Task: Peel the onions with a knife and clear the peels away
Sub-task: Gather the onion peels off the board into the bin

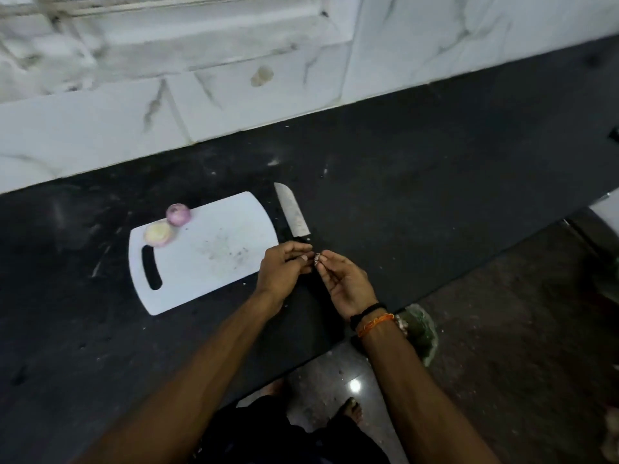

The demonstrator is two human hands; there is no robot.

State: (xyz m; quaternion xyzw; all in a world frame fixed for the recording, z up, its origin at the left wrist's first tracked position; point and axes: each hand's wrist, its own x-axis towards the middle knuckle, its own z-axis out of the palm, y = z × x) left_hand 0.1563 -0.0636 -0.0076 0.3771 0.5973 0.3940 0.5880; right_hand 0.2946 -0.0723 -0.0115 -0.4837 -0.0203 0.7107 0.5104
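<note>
While both hands (313, 266) pinch a peel scrap (316, 258) together — knife (292, 212) just beyond.

the cutting board (214, 252) lies on the tabletop (418, 182) just left of my hands (315, 266), two onions (169, 224) touching at its far left corner. the knife (292, 212) lies beyond my hands, just right of the board.

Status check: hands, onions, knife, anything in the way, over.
Left hand and right hand pinch a small peel scrap. Two peeled onions on white cutting board. Steel knife lies beside the board, no grip on it. Nothing blocking.
</note>
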